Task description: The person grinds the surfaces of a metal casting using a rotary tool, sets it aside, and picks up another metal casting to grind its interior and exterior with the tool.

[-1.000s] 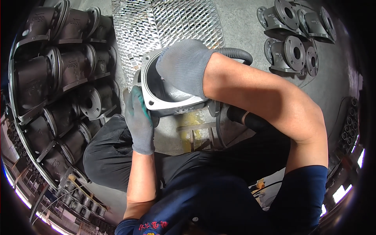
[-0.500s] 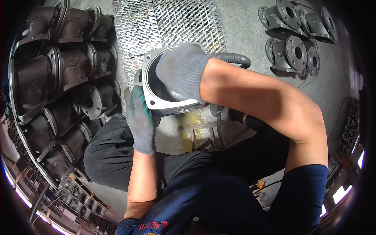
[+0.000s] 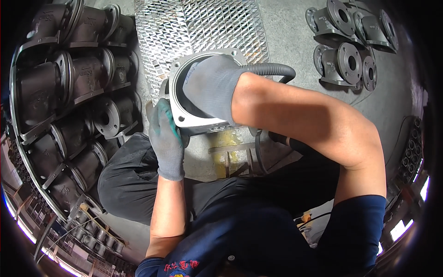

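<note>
A grey metal casting with a square flange (image 3: 198, 123) and a wide round bore, like a valve body, stands in front of me, its opening facing up and towards me. My left hand (image 3: 166, 138), in a grey glove with green-coated fingers, grips the casting's left side at the flange edge. My right hand (image 3: 213, 87), also gloved in grey, reaches into the bore; its fingers are hidden inside, so what they hold or touch cannot be seen. A ribbed dark hose (image 3: 274, 70) emerges beside my right wrist, and its link to the casting is hidden.
Stacked dark flanged castings (image 3: 85, 76) fill the left side. Several more flanged castings (image 3: 339, 64) stand on the floor at the far right. A shiny patterned metal sheet (image 3: 212, 25) lies beyond the casting. A metal frame piece (image 3: 237, 159) sits between my legs.
My right hand has shifted slightly nearer and to the left within the bore, uncovering more of the far right flange corner. My left hand keeps its hold on the casting.
</note>
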`<move>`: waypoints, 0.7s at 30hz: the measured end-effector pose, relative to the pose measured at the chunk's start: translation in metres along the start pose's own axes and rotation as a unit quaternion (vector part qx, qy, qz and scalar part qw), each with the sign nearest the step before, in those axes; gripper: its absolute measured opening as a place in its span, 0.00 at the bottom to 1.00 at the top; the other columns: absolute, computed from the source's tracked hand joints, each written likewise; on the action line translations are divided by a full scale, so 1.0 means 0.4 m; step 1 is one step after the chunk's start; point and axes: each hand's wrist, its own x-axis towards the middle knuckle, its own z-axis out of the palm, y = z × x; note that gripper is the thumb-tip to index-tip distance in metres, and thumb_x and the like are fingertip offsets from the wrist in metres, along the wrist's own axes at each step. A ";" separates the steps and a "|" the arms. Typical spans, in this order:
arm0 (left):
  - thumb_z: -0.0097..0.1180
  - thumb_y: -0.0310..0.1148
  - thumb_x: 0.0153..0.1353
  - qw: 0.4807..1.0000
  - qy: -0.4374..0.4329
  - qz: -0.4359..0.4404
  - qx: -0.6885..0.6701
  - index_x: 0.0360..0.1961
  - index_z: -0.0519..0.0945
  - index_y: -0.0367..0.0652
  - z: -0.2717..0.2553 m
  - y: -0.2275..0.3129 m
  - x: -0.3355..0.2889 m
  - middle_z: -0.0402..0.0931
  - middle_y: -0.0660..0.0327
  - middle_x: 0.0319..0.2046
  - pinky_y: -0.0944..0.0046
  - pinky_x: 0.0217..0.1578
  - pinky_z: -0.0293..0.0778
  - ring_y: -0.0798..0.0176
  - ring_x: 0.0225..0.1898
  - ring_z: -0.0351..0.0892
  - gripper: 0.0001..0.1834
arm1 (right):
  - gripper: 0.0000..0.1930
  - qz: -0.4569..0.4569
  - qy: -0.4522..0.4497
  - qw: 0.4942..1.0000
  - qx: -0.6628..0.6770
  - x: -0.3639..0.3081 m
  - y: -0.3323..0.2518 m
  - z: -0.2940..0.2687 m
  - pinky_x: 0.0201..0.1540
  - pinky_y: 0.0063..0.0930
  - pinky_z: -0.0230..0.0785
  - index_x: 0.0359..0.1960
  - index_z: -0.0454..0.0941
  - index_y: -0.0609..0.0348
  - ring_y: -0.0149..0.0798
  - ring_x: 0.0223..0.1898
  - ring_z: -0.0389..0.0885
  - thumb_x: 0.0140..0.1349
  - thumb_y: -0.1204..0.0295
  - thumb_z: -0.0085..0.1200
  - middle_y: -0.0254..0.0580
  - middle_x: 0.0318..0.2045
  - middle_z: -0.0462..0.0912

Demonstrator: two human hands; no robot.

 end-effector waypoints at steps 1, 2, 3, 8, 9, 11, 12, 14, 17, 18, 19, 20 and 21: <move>0.41 0.36 0.87 1.000 0.007 0.010 0.000 0.74 0.73 0.27 0.008 -0.006 -0.003 0.77 0.37 0.70 0.49 0.73 0.72 0.37 0.70 0.78 0.26 | 0.06 0.047 -0.068 0.995 0.050 0.005 0.010 -0.031 0.35 0.40 0.86 0.36 0.93 0.57 0.45 0.36 0.95 0.63 0.73 0.64 0.45 0.32 0.92; 0.41 0.36 0.87 1.000 0.014 0.020 0.001 0.74 0.72 0.27 0.012 -0.008 -0.003 0.77 0.37 0.70 0.49 0.73 0.72 0.37 0.70 0.78 0.26 | 0.07 0.095 -0.135 0.981 0.099 0.009 0.016 -0.048 0.37 0.40 0.87 0.37 0.94 0.57 0.46 0.37 0.95 0.63 0.73 0.64 0.45 0.33 0.93; 0.41 0.36 0.87 1.000 0.015 0.020 -0.001 0.74 0.72 0.27 0.011 -0.009 -0.001 0.77 0.37 0.70 0.49 0.73 0.72 0.37 0.70 0.78 0.26 | 0.07 0.095 -0.136 0.981 0.097 0.009 0.018 -0.049 0.37 0.40 0.87 0.37 0.94 0.57 0.46 0.37 0.95 0.63 0.73 0.64 0.45 0.33 0.93; 0.49 0.29 0.82 0.997 0.040 0.003 -0.061 0.72 0.75 0.28 0.023 -0.011 -0.001 0.79 0.35 0.66 0.48 0.64 0.78 0.34 0.64 0.82 0.23 | 0.09 0.085 -0.091 0.987 0.106 0.004 0.028 -0.022 0.40 0.43 0.88 0.35 0.93 0.59 0.50 0.38 0.95 0.65 0.70 0.63 0.49 0.34 0.93; 0.47 0.32 0.85 0.999 0.032 0.029 -0.030 0.73 0.73 0.27 0.019 -0.011 -0.001 0.78 0.34 0.68 0.48 0.68 0.75 0.34 0.67 0.80 0.24 | 0.08 0.102 -0.112 0.982 0.115 0.005 0.030 -0.031 0.39 0.43 0.88 0.35 0.93 0.59 0.50 0.37 0.95 0.66 0.70 0.63 0.49 0.33 0.93; 0.44 0.35 0.87 0.998 0.025 0.056 0.001 0.74 0.72 0.26 0.013 -0.008 -0.006 0.77 0.33 0.70 0.49 0.72 0.73 0.34 0.71 0.78 0.25 | 0.06 0.105 -0.081 0.980 0.151 -0.001 0.026 -0.012 0.39 0.42 0.88 0.37 0.93 0.58 0.48 0.38 0.95 0.64 0.73 0.64 0.47 0.33 0.94; 0.45 0.34 0.87 0.999 0.026 0.023 -0.038 0.74 0.73 0.25 0.014 -0.004 -0.009 0.77 0.32 0.69 0.48 0.72 0.73 0.33 0.70 0.78 0.25 | 0.06 0.084 -0.087 0.986 0.112 -0.003 0.022 -0.003 0.39 0.42 0.88 0.37 0.93 0.59 0.47 0.38 0.95 0.64 0.74 0.65 0.46 0.34 0.94; 0.49 0.31 0.84 0.998 0.039 0.044 0.007 0.73 0.73 0.26 0.016 -0.017 -0.014 0.76 0.33 0.70 0.45 0.72 0.74 0.31 0.70 0.78 0.24 | 0.06 0.077 -0.112 0.987 0.090 0.001 0.029 -0.008 0.36 0.42 0.88 0.38 0.93 0.60 0.46 0.36 0.95 0.63 0.75 0.65 0.46 0.34 0.94; 0.59 0.21 0.70 0.987 0.072 0.135 0.056 0.73 0.72 0.29 0.018 -0.022 0.001 0.79 0.32 0.61 0.42 0.57 0.84 0.30 0.59 0.84 0.30 | 0.06 0.090 -0.112 0.984 0.104 -0.008 0.034 -0.009 0.35 0.43 0.88 0.38 0.93 0.61 0.46 0.36 0.95 0.64 0.74 0.65 0.46 0.35 0.93; 0.59 0.21 0.70 0.987 0.072 0.135 0.056 0.73 0.72 0.29 0.018 -0.023 -0.001 0.79 0.32 0.61 0.42 0.57 0.84 0.30 0.59 0.84 0.30 | 0.06 0.089 -0.137 0.985 0.061 0.004 0.018 -0.007 0.34 0.43 0.87 0.37 0.93 0.61 0.47 0.37 0.95 0.64 0.74 0.65 0.46 0.34 0.93; 0.59 0.21 0.70 0.985 0.078 0.145 0.047 0.74 0.71 0.29 0.017 -0.023 0.000 0.79 0.32 0.61 0.42 0.57 0.84 0.30 0.58 0.84 0.31 | 0.06 0.089 -0.137 0.985 0.060 0.002 0.017 -0.011 0.34 0.43 0.87 0.37 0.93 0.61 0.47 0.37 0.95 0.64 0.74 0.65 0.46 0.34 0.93; 0.59 0.21 0.69 0.983 0.084 0.156 0.038 0.75 0.70 0.29 0.016 -0.023 0.001 0.79 0.32 0.60 0.41 0.56 0.84 0.29 0.58 0.83 0.32 | 0.06 0.083 -0.110 0.988 0.073 0.000 0.018 -0.017 0.34 0.43 0.87 0.37 0.93 0.60 0.48 0.37 0.95 0.63 0.73 0.65 0.47 0.34 0.93; 0.61 0.21 0.67 0.978 0.089 0.181 0.050 0.76 0.69 0.29 0.015 -0.026 0.005 0.79 0.32 0.60 0.41 0.56 0.83 0.28 0.57 0.82 0.35 | 0.06 0.077 -0.083 0.990 0.085 -0.002 0.018 -0.025 0.34 0.43 0.87 0.36 0.93 0.60 0.48 0.37 0.95 0.62 0.73 0.65 0.47 0.34 0.93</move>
